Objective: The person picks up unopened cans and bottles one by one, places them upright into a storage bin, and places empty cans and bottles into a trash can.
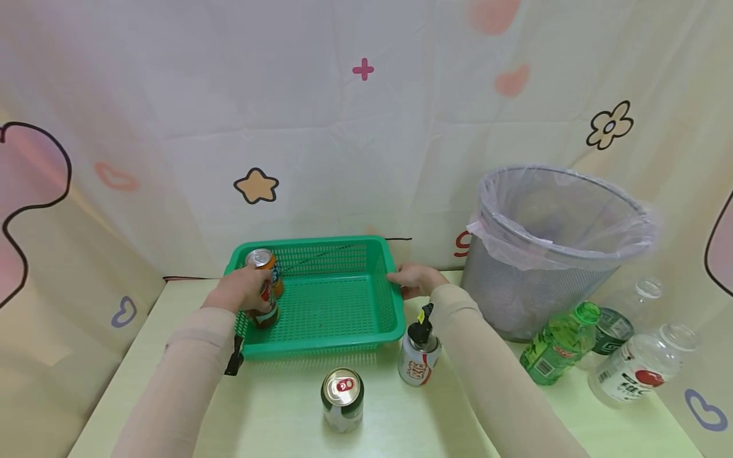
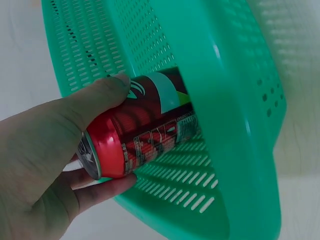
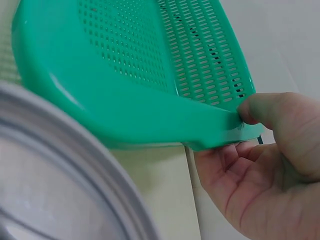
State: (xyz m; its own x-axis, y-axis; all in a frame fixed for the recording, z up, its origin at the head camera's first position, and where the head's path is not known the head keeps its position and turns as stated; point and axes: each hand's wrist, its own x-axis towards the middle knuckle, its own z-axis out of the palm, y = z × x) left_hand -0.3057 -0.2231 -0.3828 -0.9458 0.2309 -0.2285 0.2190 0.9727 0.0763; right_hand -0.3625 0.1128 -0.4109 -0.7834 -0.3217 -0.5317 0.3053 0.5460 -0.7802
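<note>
Inside the left end of a green plastic basket (image 1: 326,346), my left hand (image 1: 243,289) grips a red and dark drink can (image 2: 150,120) around its upper part. The can stands in the basket beside an orange can (image 1: 277,280), which is partly hidden by the hand. My right hand (image 1: 417,280) pinches the basket's right rim (image 3: 215,125), thumb on the inner side and fingers beneath. Close under the right wrist stands a white can (image 1: 417,366) with red print. A dark and silver can (image 1: 343,401) stands in front of the basket.
A mesh bin (image 1: 532,299) with a clear liner stands at the right. Before it are a green bottle (image 1: 558,346), a clear bottle with a dark label (image 1: 615,327) and a clear bottle with a white label (image 1: 635,372). A printed curtain (image 1: 366,159) hangs behind the table.
</note>
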